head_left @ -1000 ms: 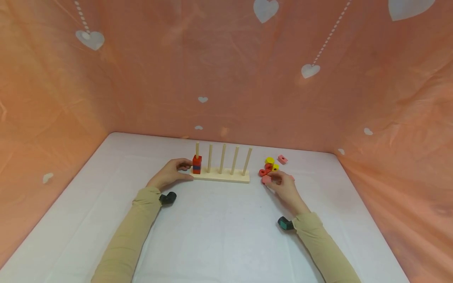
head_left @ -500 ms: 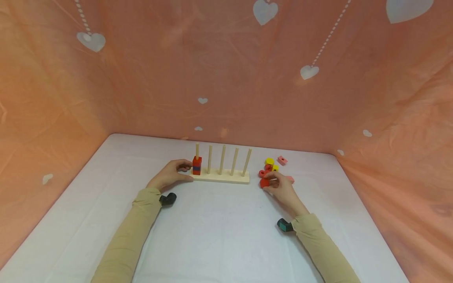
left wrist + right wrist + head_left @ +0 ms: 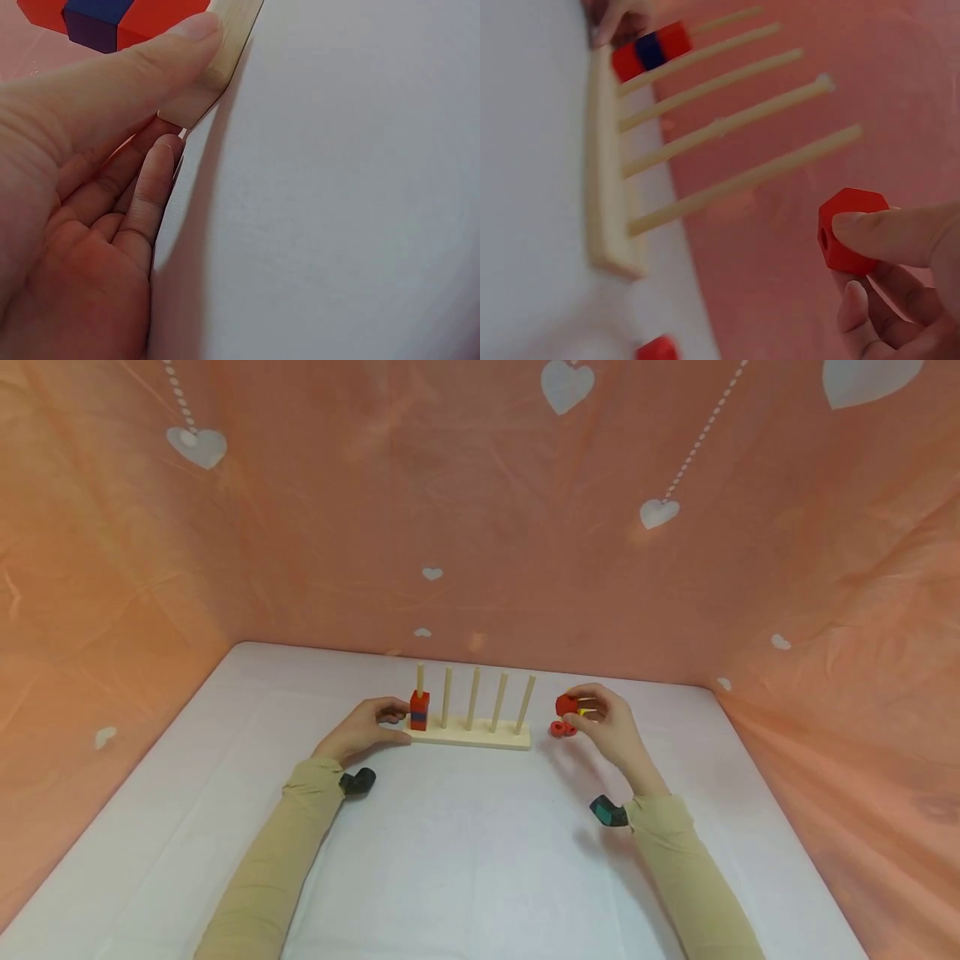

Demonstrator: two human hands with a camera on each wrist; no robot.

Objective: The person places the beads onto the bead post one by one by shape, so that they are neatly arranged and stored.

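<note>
A wooden peg stand (image 3: 471,739) with several upright pegs sits near the back of the table. Its leftmost peg carries a red, blue and red stack of blocks (image 3: 651,51). At the stand's left end is my left hand (image 3: 363,728); in the left wrist view its thumb (image 3: 154,71) lies over the base end, with fingers around the end below. My right hand (image 3: 618,731) pinches a red hexagonal bead (image 3: 855,199) between thumb and fingers, raised off the table to the right of the pegs. The bead's side hole shows in the right wrist view.
Red round beads (image 3: 557,729) lie on the table below the held bead. A yellow bead (image 3: 582,712) shows partly behind my right fingers, which hide the other loose beads. An orange curtain (image 3: 480,510) hangs behind the table (image 3: 465,860).
My right hand has moved from the front of the bead pile, taken hold of the red hexagonal bead and lifted it up and back. My left hand stays at the stand.
</note>
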